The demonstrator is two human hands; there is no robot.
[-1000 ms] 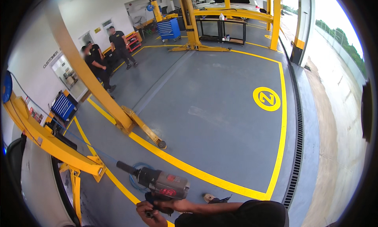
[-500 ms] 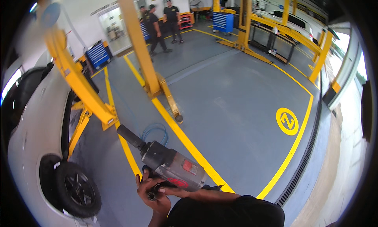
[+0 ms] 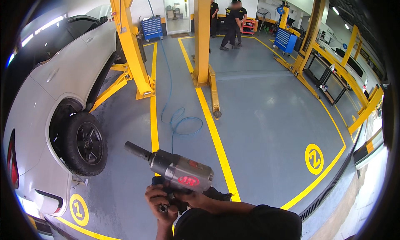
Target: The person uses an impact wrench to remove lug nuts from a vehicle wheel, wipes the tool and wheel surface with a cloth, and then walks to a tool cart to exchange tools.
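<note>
A grey and black impact wrench [image 3: 187,170] with a long dark socket [image 3: 137,150] on its nose points to the left in front of me. Fingers of my left hand [image 3: 157,200] wrap the lower part of the tool, where a small round metal end [image 3: 163,208] shows between them. My right hand [image 3: 189,197] closes round the handle under the tool's body, its fingers partly hidden. Beyond the wrench, a blue air hose [image 3: 187,125] lies in loose loops on the floor and runs behind the tool; its near end is hidden.
To my left stands a light-coloured car [image 3: 37,98] with its dark wheel [image 3: 86,144] showing. Yellow lift posts [image 3: 201,40] rise ahead, one with a low arm [image 3: 214,92]. Blue tool cabinets [image 3: 285,41] and several people [image 3: 233,23] are farther back. A drain grate [image 3: 323,202] runs along the right.
My view has swung left and the car shows more fully. The wrench sits more level, still in both hands. People at the back have changed position.
</note>
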